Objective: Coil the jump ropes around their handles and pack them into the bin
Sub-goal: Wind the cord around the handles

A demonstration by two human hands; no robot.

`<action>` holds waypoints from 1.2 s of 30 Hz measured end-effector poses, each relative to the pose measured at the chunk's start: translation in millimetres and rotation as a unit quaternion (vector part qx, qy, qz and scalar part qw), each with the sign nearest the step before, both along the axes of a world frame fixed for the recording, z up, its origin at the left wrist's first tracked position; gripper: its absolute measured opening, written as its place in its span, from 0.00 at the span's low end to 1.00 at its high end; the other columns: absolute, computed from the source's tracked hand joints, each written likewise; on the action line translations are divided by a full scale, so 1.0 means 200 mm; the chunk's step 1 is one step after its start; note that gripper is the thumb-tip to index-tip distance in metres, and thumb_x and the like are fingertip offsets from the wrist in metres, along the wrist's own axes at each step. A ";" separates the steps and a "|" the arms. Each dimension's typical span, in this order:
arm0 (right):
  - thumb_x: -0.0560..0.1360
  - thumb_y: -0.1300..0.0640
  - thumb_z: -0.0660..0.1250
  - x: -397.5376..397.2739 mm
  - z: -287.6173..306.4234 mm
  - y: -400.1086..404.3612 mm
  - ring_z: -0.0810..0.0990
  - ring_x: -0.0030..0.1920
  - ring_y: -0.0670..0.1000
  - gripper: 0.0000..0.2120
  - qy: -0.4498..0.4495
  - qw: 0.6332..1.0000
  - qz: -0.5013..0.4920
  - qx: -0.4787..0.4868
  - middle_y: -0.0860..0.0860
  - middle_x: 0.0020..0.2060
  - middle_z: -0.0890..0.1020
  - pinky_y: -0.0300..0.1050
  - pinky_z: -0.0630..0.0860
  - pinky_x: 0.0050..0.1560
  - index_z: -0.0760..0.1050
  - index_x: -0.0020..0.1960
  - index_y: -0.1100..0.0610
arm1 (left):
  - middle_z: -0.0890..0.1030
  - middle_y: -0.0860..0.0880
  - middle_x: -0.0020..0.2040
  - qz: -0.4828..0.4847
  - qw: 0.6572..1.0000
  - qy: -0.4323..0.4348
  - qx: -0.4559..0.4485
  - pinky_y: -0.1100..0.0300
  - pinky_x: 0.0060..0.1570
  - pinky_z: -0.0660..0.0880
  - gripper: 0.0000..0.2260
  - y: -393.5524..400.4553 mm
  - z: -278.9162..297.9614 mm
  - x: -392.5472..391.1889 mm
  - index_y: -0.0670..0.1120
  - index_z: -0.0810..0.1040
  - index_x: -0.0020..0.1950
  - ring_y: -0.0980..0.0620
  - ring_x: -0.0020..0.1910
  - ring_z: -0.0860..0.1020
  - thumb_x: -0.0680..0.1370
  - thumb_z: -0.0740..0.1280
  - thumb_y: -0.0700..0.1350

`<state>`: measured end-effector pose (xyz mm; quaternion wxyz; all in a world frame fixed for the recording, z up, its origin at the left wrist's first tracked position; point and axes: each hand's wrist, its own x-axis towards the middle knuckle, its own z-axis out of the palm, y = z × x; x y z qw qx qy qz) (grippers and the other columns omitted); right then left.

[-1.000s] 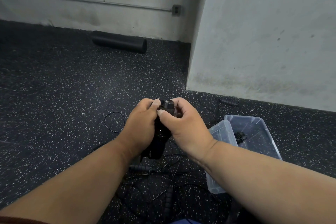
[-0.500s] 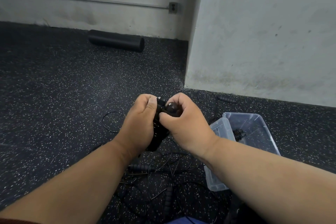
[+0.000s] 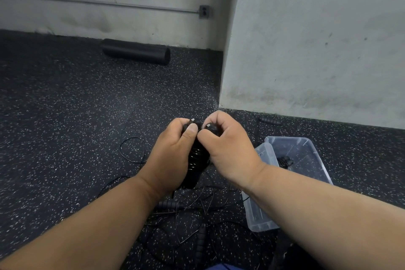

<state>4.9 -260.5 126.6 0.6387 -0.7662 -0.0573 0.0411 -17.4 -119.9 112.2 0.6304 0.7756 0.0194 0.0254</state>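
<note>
Coiling step, near the end: left hand [image 3: 173,151] grips the wrapped handle bundle [image 3: 197,158] above the floor [image 3: 65,116], right hand [image 3: 228,147] fingers curled, pinching its top end. Looks like tucking the cord tail. Next: secure it, drop into the bin [image 3: 306,151] at right; more ropes [image 3: 197,208] wait below.

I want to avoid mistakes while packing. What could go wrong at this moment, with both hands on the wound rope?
1. The coil on the handles may spring loose if the left hand or right hand relaxes.
2. Its trailing end could snag the loose ropes below.
3. The bin sits tilted, so a dropped bundle might roll out.
</note>
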 end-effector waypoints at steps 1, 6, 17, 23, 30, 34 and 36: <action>0.69 0.53 0.69 0.00 0.00 0.00 0.69 0.32 0.47 0.08 -0.006 1.000 -0.002 -0.010 0.45 0.30 0.73 0.44 0.68 0.33 0.73 0.41 0.56 | 0.82 0.51 0.44 0.010 1.000 -0.013 0.019 0.56 0.41 0.76 0.09 -0.01 0.00 0.00 0.52 0.78 0.52 0.56 0.40 0.78 0.86 0.61 0.54; 0.72 0.59 0.73 -0.01 0.01 0.03 0.68 0.30 0.42 0.07 -0.021 0.998 -0.041 -0.049 0.45 0.31 0.74 0.37 0.69 0.30 0.75 0.42 0.59 | 0.82 0.54 0.44 0.060 0.995 -0.031 0.069 0.63 0.40 0.72 0.09 -0.03 -0.02 0.00 0.52 0.77 0.51 0.60 0.40 0.77 0.86 0.59 0.51; 0.67 0.56 0.66 0.01 0.00 0.02 0.67 0.31 0.45 0.06 -0.140 0.984 0.014 -0.113 0.42 0.28 0.70 0.43 0.67 0.33 0.69 0.40 0.53 | 0.83 0.54 0.45 0.070 0.997 0.000 0.043 0.62 0.38 0.72 0.09 -0.03 0.00 0.00 0.53 0.79 0.53 0.62 0.39 0.79 0.86 0.60 0.52; 0.71 0.55 0.67 0.02 -0.02 0.00 0.67 0.32 0.45 0.06 -0.179 0.978 0.047 -0.096 0.42 0.29 0.70 0.41 0.66 0.35 0.69 0.40 0.53 | 0.84 0.53 0.47 0.067 0.997 0.006 0.027 0.60 0.43 0.75 0.07 -0.02 0.02 0.00 0.53 0.79 0.53 0.57 0.44 0.81 0.86 0.62 0.50; 0.70 0.58 0.69 0.02 0.01 0.00 0.68 0.31 0.44 0.07 -0.169 0.983 0.025 -0.068 0.46 0.29 0.73 0.44 0.68 0.31 0.71 0.39 0.54 | 0.83 0.53 0.48 0.084 0.995 -0.032 0.037 0.55 0.45 0.77 0.07 -0.03 0.03 -0.01 0.54 0.77 0.53 0.53 0.47 0.81 0.86 0.61 0.52; 0.68 0.58 0.70 0.01 0.05 -0.01 0.73 0.32 0.48 0.05 -0.203 0.976 0.010 -0.078 0.50 0.32 0.78 0.47 0.74 0.32 0.73 0.39 0.52 | 0.82 0.54 0.47 0.088 0.994 -0.054 0.044 0.55 0.45 0.77 0.05 -0.05 0.04 -0.02 0.56 0.75 0.52 0.54 0.46 0.81 0.86 0.61 0.52; 0.69 0.60 0.70 0.01 0.07 -0.02 0.75 0.33 0.48 0.06 -0.218 0.971 0.022 -0.095 0.48 0.33 0.79 0.47 0.75 0.33 0.74 0.40 0.53 | 0.82 0.55 0.49 0.090 0.992 -0.064 0.062 0.53 0.47 0.78 0.05 -0.04 0.04 -0.01 0.57 0.75 0.54 0.54 0.48 0.81 0.86 0.60 0.53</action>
